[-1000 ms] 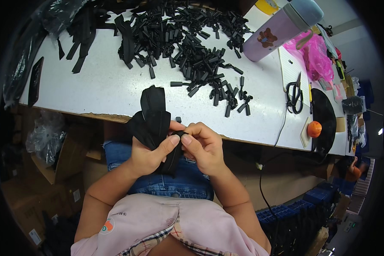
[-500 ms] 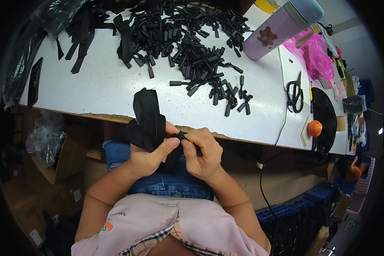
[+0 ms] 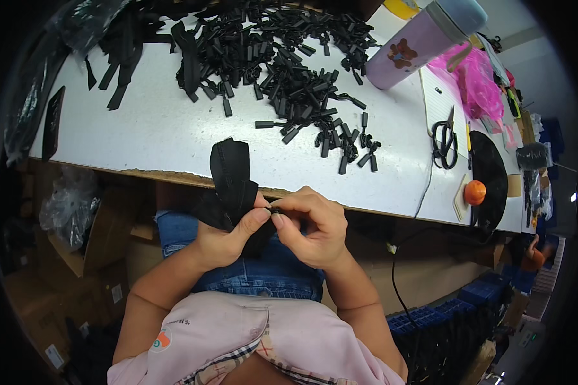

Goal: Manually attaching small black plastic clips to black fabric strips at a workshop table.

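In front of my lap, a folded length of black zipper tape [image 3: 232, 174] rises from my left hand [image 3: 221, 245], whose thumb and fingers are closed on it. Its upper loop stands over the table's front edge, and more of it hangs below my hands. My right hand [image 3: 319, 231] pinches a small black zipper slider [image 3: 275, 210] right at the left fingertips. Fingers partly cover the slider, so how it sits on the tape is hidden. Beyond my hands lies a large heap of black zipper sliders with long pulls [image 3: 289, 96].
More black strips [image 3: 127, 64] and a phone [image 3: 53, 122] lie on the table [image 3: 141, 138] at left. On the right are a lilac bottle [image 3: 408, 51], scissors [image 3: 444, 142], an orange fruit [image 3: 474, 192] and a pink plastic bag [image 3: 472, 83]. A cable [image 3: 395, 282] hangs off the front edge.
The right hand has shifted slightly right and turned, still pinching beside the left fingertips. The upper loop of the tape has swung a little right and down.
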The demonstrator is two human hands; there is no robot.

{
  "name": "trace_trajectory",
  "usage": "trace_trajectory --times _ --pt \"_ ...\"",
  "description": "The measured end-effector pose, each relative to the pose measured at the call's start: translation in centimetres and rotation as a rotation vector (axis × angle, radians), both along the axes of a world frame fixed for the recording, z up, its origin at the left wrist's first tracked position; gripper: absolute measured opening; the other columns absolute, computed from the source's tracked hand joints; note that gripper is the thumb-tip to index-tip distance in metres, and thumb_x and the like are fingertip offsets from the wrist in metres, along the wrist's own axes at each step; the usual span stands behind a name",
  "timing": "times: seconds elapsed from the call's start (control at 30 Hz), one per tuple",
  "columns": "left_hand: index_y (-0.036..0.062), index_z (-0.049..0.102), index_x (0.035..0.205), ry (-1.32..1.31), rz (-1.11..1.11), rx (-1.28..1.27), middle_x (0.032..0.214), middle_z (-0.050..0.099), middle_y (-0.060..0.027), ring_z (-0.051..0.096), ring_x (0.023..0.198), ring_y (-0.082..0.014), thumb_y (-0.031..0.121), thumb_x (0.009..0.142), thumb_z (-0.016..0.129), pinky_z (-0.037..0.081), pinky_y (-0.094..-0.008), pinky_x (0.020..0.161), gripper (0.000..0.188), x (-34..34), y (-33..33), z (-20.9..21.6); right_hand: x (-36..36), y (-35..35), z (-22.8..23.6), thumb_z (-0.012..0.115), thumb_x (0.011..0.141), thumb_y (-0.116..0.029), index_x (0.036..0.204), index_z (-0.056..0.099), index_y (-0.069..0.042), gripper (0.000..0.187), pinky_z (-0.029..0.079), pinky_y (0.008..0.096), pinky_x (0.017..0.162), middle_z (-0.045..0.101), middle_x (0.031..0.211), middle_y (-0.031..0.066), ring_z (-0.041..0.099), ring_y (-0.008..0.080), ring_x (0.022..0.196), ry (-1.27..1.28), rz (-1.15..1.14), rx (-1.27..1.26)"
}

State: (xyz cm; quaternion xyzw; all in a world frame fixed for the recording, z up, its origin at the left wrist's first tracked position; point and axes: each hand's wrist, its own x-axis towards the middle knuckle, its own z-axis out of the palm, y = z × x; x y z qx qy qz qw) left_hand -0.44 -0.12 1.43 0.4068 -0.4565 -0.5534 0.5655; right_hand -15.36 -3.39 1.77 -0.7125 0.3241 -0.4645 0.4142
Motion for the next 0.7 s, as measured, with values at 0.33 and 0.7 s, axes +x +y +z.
trace_trajectory --times 0.33,0.7 --pt "0.0015 0.054 0.079 0.074 0.041 0.051 0.071 0.051 -0.0004 0.046 0.064 -0.0068 0.009 0.081 0.056 0.037 -0.0196 0.056 0.008 -0.7 0.4 -1.3 -1.0 -0.5 -0.3 0.059 0.068 0.0 0.071 0.053 0.001 0.007 0.029 0.0162 0.041 0.047 0.056 -0.0014 0.036 0.0014 0.044 0.062 0.208 0.387" --pt "0.0009 0.052 0.087 -0.25 0.037 -0.291 0.066 0.051 -0.0003 0.046 0.056 -0.0065 0.013 0.082 0.055 0.038 -0.0199 0.05 0.013 0.0 0.0 -0.8 -0.5 0.0 0.3 0.061 0.065 -0.003 0.068 0.051 0.0 0.01 0.028 0.0203 0.038 0.043 0.053 0.0012 0.036 0.0062 0.042 0.057 0.238 0.239"
